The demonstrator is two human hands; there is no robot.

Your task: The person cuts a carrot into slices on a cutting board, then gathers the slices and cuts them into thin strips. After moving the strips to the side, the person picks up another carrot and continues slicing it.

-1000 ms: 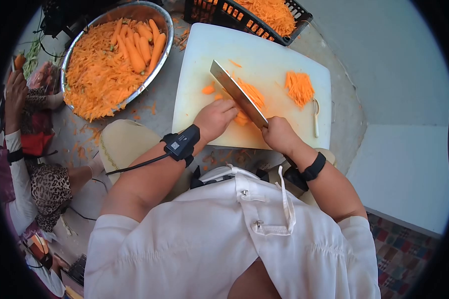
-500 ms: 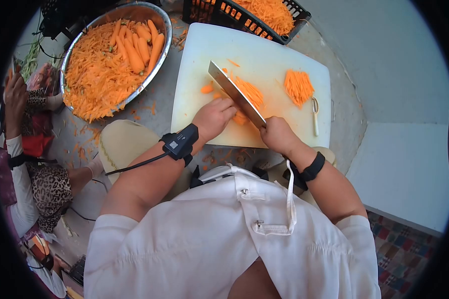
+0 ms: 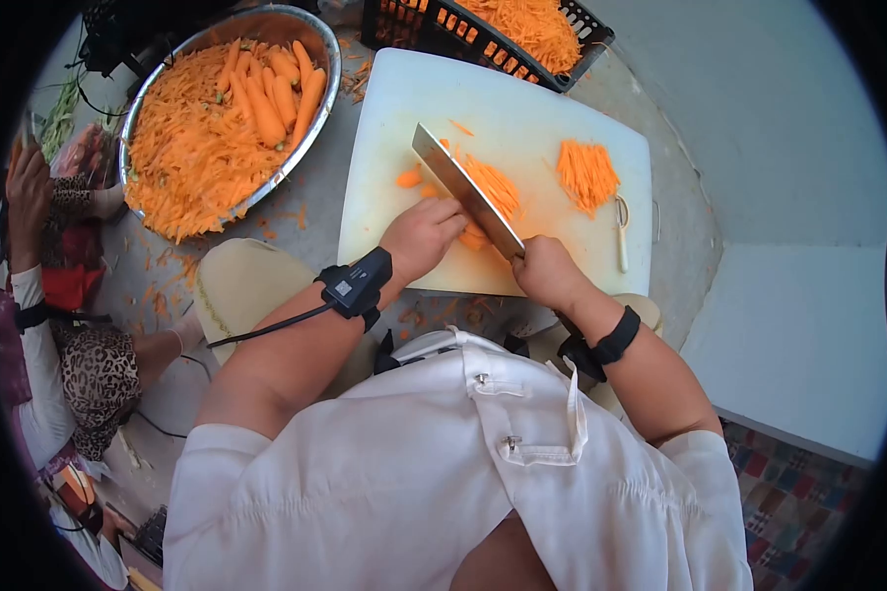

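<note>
White cutting board [image 3: 522, 108]: one cleaver [image 3: 463, 187], two shredded carrot piles [image 3: 586, 172]

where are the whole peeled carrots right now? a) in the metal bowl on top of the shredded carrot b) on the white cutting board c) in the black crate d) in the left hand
a: the whole carrots lie in the metal bowl atop shredded carrot, while the cutting board holds only cut pieces and strips.

- Grey concrete floor [image 3: 310, 212], carrot scraps scattered on it.
- Pale wall [image 3: 808, 128] at right, evenly daylit.
- Patterned rug [image 3: 788, 497] at lower right.
</note>
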